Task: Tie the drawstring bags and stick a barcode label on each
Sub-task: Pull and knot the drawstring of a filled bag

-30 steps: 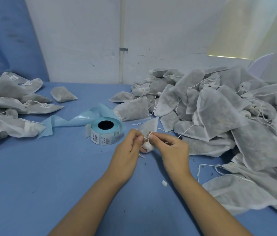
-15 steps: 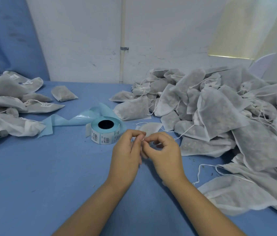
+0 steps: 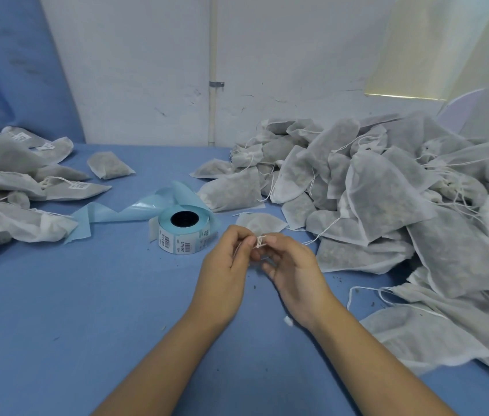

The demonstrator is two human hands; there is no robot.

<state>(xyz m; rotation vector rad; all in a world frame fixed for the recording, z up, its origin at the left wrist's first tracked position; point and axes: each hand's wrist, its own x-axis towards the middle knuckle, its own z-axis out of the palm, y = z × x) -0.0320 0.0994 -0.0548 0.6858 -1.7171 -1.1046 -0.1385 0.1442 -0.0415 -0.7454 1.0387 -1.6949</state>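
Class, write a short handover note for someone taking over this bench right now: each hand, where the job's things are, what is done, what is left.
Hands: left hand and right hand both pinch the drawstring of one bag lying just beyond them; knot looks unfinished.
The label roll stands left of the hands.
Done: labelled bags piled far left.
Left: finish the knot, label this bag, then work through the big pile on the right.

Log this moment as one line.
step: tying drawstring; left hand: pinches it; right hand: pinches it; bag: on table; label roll: untouched
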